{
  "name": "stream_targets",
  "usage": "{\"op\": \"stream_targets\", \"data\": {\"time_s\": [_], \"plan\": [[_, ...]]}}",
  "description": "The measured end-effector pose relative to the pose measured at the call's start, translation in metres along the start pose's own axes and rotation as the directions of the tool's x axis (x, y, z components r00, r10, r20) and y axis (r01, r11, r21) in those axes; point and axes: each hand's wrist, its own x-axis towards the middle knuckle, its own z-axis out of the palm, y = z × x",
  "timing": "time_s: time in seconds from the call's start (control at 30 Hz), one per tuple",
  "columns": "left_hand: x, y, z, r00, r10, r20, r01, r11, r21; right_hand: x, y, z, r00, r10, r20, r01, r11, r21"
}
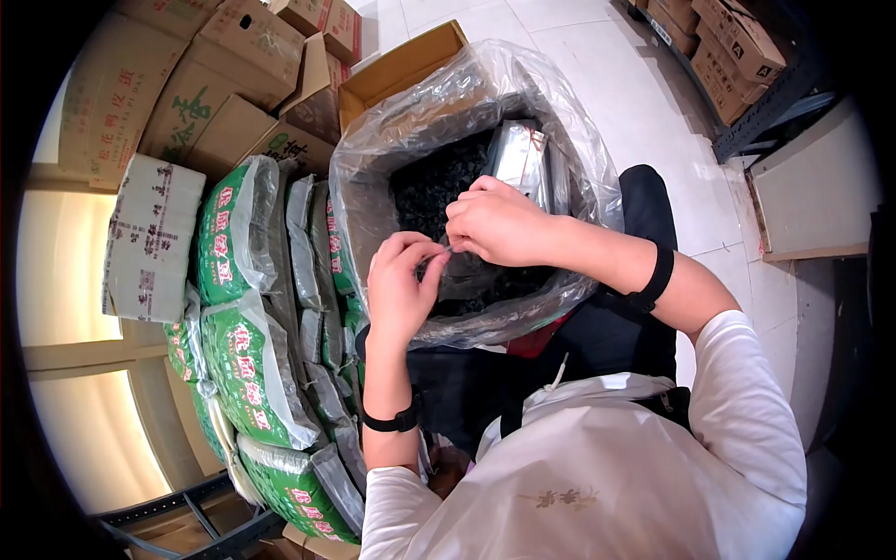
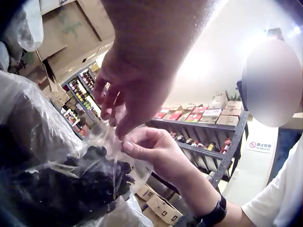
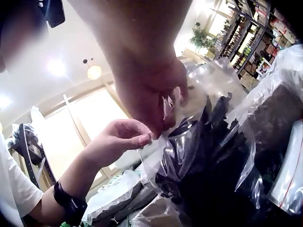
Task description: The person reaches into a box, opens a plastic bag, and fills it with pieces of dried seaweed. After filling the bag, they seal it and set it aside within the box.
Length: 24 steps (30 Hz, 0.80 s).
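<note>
Both hands meet over a big carton lined with clear plastic. My left hand (image 1: 403, 280) pinches the top edge of a clear plastic bag (image 3: 177, 149) between thumb and fingers. Right beside it, my right hand (image 1: 499, 221) pinches the same edge, its fingertips close to the left ones. Dark, crinkled dried pieces (image 2: 90, 184) fill the bag's lower part in the wrist views. More loose black dried pieces (image 1: 431, 182) lie in the carton under the hands. A stack of flat, shiny plastic bags (image 1: 519, 161) rests inside at its far right.
The clear liner (image 1: 369, 149) spills over the carton's rim (image 1: 401, 70). Green-and-white sacks (image 1: 247, 373) are piled at left, with cardboard boxes (image 1: 238, 56) behind. A shelf with cartons (image 1: 737, 56) stands at the right, beyond the tiled floor (image 1: 597, 65).
</note>
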Motion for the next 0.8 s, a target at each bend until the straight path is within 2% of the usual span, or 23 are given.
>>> {"op": "stream_targets", "data": {"time_s": [0.03, 0.1, 0.17, 0.2, 0.27, 0.33, 0.37, 0.43, 0.5, 0.57, 0.67, 0.8], "plan": [[0.000, -0.003, 0.000, 0.996, 0.002, 0.085, 0.000, 1.000, -0.018, 0.000, -0.002, 0.000, 1.000, 0.008, -0.016, -0.008, 1.000, 0.016], [0.002, 0.001, -0.003, 0.996, -0.023, 0.086, 0.027, 0.999, -0.047, -0.001, 0.002, 0.000, 1.000, 0.003, -0.017, -0.003, 0.999, 0.046], [0.003, 0.002, -0.006, 0.993, 0.033, 0.113, -0.035, 0.999, 0.016, -0.004, 0.005, -0.002, 1.000, -0.001, -0.017, 0.002, 0.997, 0.077], [0.002, 0.000, -0.006, 0.993, 0.032, 0.114, -0.034, 0.999, 0.016, -0.007, 0.006, -0.005, 0.997, -0.031, -0.073, 0.036, 0.997, 0.061], [-0.002, -0.004, -0.006, 0.990, -0.084, 0.109, 0.096, 0.990, -0.103, -0.013, 0.010, -0.010, 0.990, -0.060, -0.131, 0.066, 0.997, 0.041], [-0.004, -0.004, -0.011, 0.988, -0.111, 0.107, 0.127, 0.979, -0.160, -0.020, 0.015, -0.016, 0.949, -0.111, -0.294, 0.064, 0.985, -0.163], [-0.004, -0.003, -0.013, 0.985, -0.141, 0.102, 0.160, 0.963, -0.215, -0.020, 0.015, -0.023, 0.949, -0.118, -0.292, 0.071, 0.984, -0.165], [-0.004, -0.001, -0.016, 0.976, -0.175, 0.131, 0.198, 0.962, -0.190, -0.022, 0.014, -0.036, 0.997, 0.076, 0.002, -0.076, 0.997, 0.035], [-0.001, 0.001, -0.016, 0.965, -0.202, 0.167, 0.229, 0.960, -0.164, -0.022, 0.012, -0.035, 0.996, 0.084, 0.004, -0.084, 0.995, 0.059], [0.001, 0.003, -0.013, 0.995, -0.040, 0.091, 0.051, 0.991, -0.121, -0.021, 0.011, -0.034, 0.995, 0.090, 0.046, -0.092, 0.994, 0.058], [0.001, -0.007, -0.007, 0.996, 0.008, 0.092, 0.003, 0.993, -0.117, -0.021, 0.011, -0.028, 0.998, 0.060, -0.005, -0.060, 0.998, 0.029], [0.000, -0.001, -0.008, 0.986, -0.087, 0.140, 0.111, 0.978, -0.177, -0.021, 0.011, -0.024, 0.998, 0.045, -0.034, -0.043, 0.998, 0.048]]}}
